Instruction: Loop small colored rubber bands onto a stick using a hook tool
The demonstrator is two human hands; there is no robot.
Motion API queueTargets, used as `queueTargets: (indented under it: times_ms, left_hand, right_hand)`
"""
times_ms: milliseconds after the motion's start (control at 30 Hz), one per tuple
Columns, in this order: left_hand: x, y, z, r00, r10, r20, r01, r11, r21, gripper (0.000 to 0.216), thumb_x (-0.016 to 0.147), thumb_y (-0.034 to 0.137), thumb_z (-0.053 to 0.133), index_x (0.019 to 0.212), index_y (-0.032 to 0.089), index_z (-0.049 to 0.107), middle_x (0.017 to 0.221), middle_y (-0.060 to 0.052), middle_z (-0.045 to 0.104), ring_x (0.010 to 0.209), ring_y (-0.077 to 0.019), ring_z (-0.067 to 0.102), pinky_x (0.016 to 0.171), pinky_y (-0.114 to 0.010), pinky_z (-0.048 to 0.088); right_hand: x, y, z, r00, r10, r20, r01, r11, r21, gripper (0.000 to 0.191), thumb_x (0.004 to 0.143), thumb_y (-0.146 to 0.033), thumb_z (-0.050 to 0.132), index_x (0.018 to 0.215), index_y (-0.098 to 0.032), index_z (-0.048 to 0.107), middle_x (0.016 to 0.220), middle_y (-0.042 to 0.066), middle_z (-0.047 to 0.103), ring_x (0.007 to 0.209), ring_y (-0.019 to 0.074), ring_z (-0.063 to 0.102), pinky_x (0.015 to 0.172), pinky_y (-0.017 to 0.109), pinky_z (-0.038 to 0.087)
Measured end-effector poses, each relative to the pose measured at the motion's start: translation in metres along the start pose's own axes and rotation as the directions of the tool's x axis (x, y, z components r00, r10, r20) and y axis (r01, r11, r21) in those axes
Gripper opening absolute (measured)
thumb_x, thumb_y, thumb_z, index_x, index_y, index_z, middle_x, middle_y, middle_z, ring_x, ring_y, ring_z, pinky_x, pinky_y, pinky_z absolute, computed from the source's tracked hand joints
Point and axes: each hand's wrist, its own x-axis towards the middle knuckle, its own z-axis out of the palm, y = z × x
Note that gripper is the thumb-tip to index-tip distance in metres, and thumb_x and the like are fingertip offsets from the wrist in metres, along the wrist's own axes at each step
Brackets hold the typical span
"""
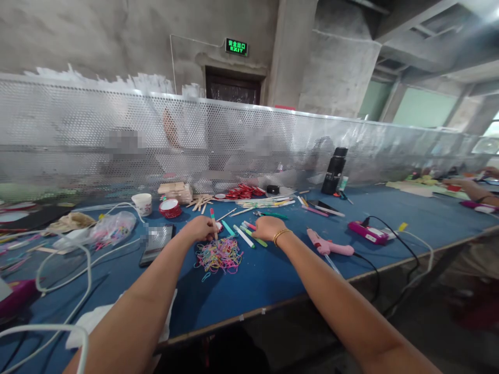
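My left hand (200,229) is closed on a wooden craft stick (215,232), held upright, with red and green colouring on its upper part. Just below it lies a tangled heap of small coloured rubber bands (220,256). My right hand (268,230), with a gold bracelet on the wrist, is closed at a group of markers. A pinkish-red marker end (250,226) sticks out at its fingertips. Beside it lie a white marker with a green tip (244,237) and a light green marker (259,240). A teal marker cap or barrel (227,228) rests between my hands.
A pink glue gun (329,245) lies right of my right arm. Behind are a black bottle (334,171), red-rimmed discs (246,192), loose craft sticks (201,202) and a paper cup (142,204). A phone (156,245) and white cables lie left. Perforated metal screen (234,130) stands behind.
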Motion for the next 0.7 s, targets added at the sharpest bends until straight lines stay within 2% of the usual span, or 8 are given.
queueTargets:
  times_ms: [67, 167, 267, 333, 433, 533, 700]
  left_hand:
    - [0.001, 0.000, 0.000, 1.000, 0.001, 0.000, -0.001, 1.000, 0.013, 0.021, 0.076, 0.035, 0.069, 0.075, 0.014, 0.065, 0.070, -0.003, 0.071, 0.057, -0.0107, 0.062, 0.050, -0.018, 0.043]
    - [0.002, 0.000, 0.001, 1.000, -0.007, 0.008, 0.007, 1.000, 0.008, 0.017, 0.078, 0.031, 0.066, 0.074, 0.014, 0.064, 0.069, -0.003, 0.070, 0.056, -0.0103, 0.061, 0.049, -0.018, 0.042]
    - [0.002, 0.001, 0.001, 0.999, -0.032, 0.007, 0.032, 0.999, -0.021, 0.014, 0.078, 0.028, 0.065, 0.074, 0.015, 0.063, 0.073, -0.003, 0.071, 0.056, -0.0096, 0.061, 0.049, -0.017, 0.042]
    - [0.001, 0.002, 0.001, 0.999, -0.040, 0.005, 0.040, 0.999, -0.018, 0.014, 0.078, 0.028, 0.066, 0.073, 0.015, 0.062, 0.073, -0.002, 0.071, 0.056, -0.0092, 0.060, 0.049, -0.017, 0.042]
    - [0.000, 0.002, 0.001, 0.999, -0.032, -0.003, 0.032, 0.999, -0.011, 0.014, 0.077, 0.028, 0.066, 0.073, 0.015, 0.063, 0.069, -0.002, 0.070, 0.055, -0.0096, 0.060, 0.048, -0.017, 0.042]
    - [0.001, 0.002, 0.000, 1.000, -0.012, -0.007, 0.012, 1.000, 0.003, 0.017, 0.075, 0.031, 0.067, 0.071, 0.015, 0.064, 0.062, -0.001, 0.067, 0.052, -0.0106, 0.059, 0.047, -0.018, 0.041]
    - [0.004, 0.001, 0.001, 0.999, -0.034, -0.005, 0.034, 0.999, 0.000, 0.022, 0.072, 0.036, 0.071, 0.071, 0.016, 0.064, 0.062, 0.000, 0.066, 0.053, -0.0101, 0.059, 0.047, -0.017, 0.039]
  right_hand:
    - [0.002, 0.007, -0.008, 0.999, 0.035, -0.035, -0.035, 0.999, 0.010, 0.033, 0.083, -0.039, 0.059, 0.102, -0.016, 0.074, 0.105, 0.015, 0.072, 0.100, 0.0246, 0.068, 0.078, 0.026, 0.049]
    - [0.007, 0.009, -0.020, 0.988, 0.063, -0.144, -0.062, 0.998, 0.014, 0.028, 0.083, -0.034, 0.059, 0.102, -0.018, 0.074, 0.108, 0.014, 0.072, 0.101, 0.0239, 0.067, 0.080, 0.027, 0.048]
    - [0.017, -0.002, -0.024, 0.977, -0.004, -0.212, 0.011, 0.999, 0.032, 0.023, 0.082, -0.026, 0.058, 0.097, -0.019, 0.075, 0.105, 0.012, 0.073, 0.098, 0.0222, 0.067, 0.078, 0.026, 0.047]
    - [0.027, -0.013, -0.021, 0.963, -0.089, -0.253, 0.111, 0.991, 0.075, 0.021, 0.084, -0.026, 0.057, 0.093, -0.022, 0.075, 0.102, 0.007, 0.074, 0.095, 0.0197, 0.067, 0.076, 0.024, 0.045]
    - [0.043, -0.025, -0.012, 0.947, -0.208, -0.246, 0.248, 0.958, 0.146, 0.017, 0.081, -0.025, 0.060, 0.088, -0.023, 0.075, 0.100, 0.003, 0.074, 0.093, 0.0165, 0.067, 0.073, 0.021, 0.043]
    - [0.051, -0.024, -0.001, 0.946, -0.213, -0.246, 0.256, 0.954, 0.158, 0.015, 0.081, -0.025, 0.061, 0.085, -0.022, 0.076, 0.097, 0.003, 0.075, 0.087, 0.0148, 0.067, 0.070, 0.020, 0.043]
    - [0.049, -0.010, 0.011, 0.928, -0.139, -0.347, 0.232, 0.942, 0.242, 0.015, 0.082, -0.027, 0.061, 0.083, -0.023, 0.075, 0.095, 0.002, 0.075, 0.087, 0.0146, 0.066, 0.070, 0.020, 0.042]
